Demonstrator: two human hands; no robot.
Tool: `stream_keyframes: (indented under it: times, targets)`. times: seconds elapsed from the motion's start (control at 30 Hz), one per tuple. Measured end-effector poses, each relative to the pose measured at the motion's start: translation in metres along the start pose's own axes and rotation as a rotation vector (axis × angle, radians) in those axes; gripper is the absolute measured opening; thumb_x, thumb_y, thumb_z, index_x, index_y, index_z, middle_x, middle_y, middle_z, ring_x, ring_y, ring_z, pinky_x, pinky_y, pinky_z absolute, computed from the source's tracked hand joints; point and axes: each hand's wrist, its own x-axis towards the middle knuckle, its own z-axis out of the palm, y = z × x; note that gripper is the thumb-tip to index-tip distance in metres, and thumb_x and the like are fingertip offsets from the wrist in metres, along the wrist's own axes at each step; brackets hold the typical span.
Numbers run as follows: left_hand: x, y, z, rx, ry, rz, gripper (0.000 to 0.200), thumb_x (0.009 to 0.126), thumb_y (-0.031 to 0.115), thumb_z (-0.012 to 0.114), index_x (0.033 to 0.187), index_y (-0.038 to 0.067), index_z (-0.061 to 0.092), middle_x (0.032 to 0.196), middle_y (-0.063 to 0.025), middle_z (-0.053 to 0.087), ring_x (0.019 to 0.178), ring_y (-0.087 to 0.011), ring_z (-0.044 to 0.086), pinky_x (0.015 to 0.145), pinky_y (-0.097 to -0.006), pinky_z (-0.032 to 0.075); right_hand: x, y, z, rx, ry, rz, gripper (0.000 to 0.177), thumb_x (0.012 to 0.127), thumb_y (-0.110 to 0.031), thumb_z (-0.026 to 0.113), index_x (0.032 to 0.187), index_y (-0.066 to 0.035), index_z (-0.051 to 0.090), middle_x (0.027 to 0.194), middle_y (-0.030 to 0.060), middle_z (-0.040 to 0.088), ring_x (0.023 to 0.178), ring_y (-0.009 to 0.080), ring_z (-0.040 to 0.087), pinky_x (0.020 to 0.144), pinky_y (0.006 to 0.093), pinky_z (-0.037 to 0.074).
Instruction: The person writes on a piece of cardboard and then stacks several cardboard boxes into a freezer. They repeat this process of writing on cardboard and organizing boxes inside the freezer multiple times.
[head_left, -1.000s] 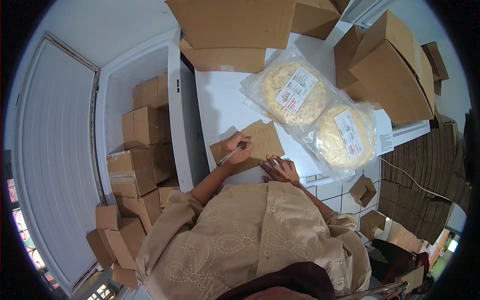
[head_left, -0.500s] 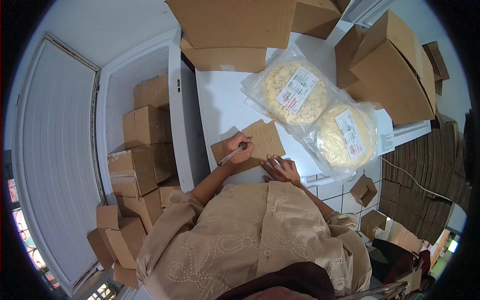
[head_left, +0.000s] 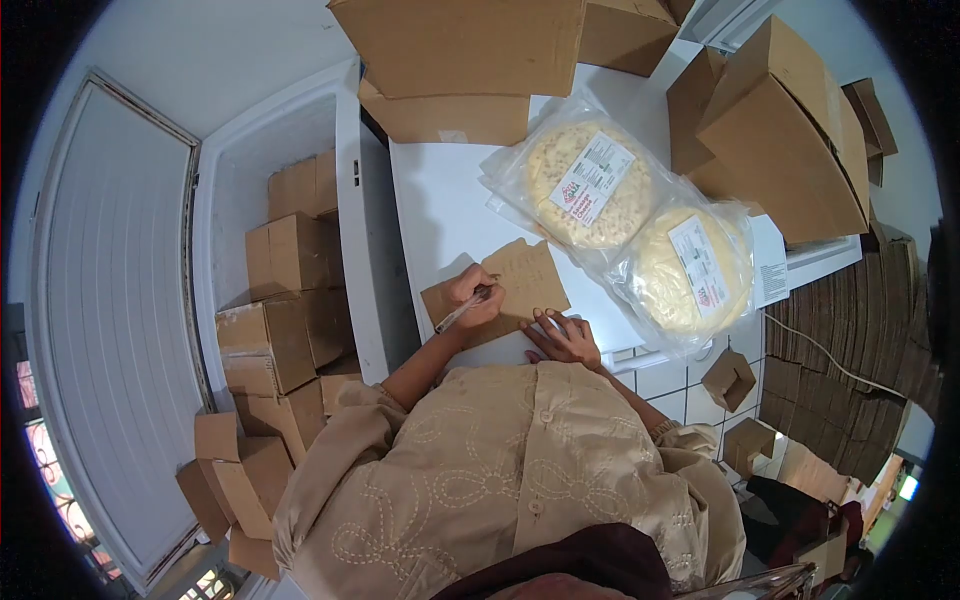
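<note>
My left hand (head_left: 475, 298) is closed around a pen (head_left: 450, 319), which slants down toward my body at its rear end. It rests on a torn-edged piece of brown cardboard (head_left: 528, 275) with faint handwriting on its upper part. The pen's tip is hidden by my fingers. My right hand (head_left: 563, 338) lies on the lower right edge of the cardboard, fingers spread, holding nothing. Beyond it on the white surface are two clear-wrapped pizzas, a sausage one (head_left: 588, 185) and a pale cheesy one (head_left: 692, 268), each with a white label.
Cardboard boxes (head_left: 470, 50) stand at the back of the white surface (head_left: 430, 200), and an open box (head_left: 785, 130) is at the right. Left of me, an open chest freezer (head_left: 225, 180) holds several boxes (head_left: 295, 255). Flattened cardboard (head_left: 835, 370) is stacked at the right.
The view has shifted very slightly. Both hands, the pen and the cardboard stay in nearly the same place.
</note>
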Motion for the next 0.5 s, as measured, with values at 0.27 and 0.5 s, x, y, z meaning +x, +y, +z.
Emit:
stream_keyframes:
  times: [0.27,0.5]
  targets:
    - [0.0013,-0.0014,-0.0013,0.041,-0.069,0.109,0.016,0.066,-0.002,0.063,0.069,0.002,0.047,0.058,-0.0064,0.048,0.049,-0.0123,0.047,0.047,-0.0248,0.039,-0.0022,-0.0003,0.0039,-0.028,0.006,0.002,0.056,0.077,-0.044,0.066,0.130,-0.027,0.053,0.137,-0.0001,0.045,0.115,0.0181,0.049,0.082,0.0389,0.043]
    - [-0.0008,0.0022,-0.0076,-0.160,-0.107,-0.064,0.013,0.068,0.002,0.061,0.067,0.004,0.048,0.061,-0.0051,0.050,0.053,-0.0129,0.047,0.051,-0.0265,0.040,-0.0036,0.0001,0.0054,0.005,-0.046,0.009,0.055,0.079,-0.044,0.064,0.130,-0.027,0.053,0.140,0.0014,0.041,0.119,0.0197,0.046,0.085,0.0404,0.042]
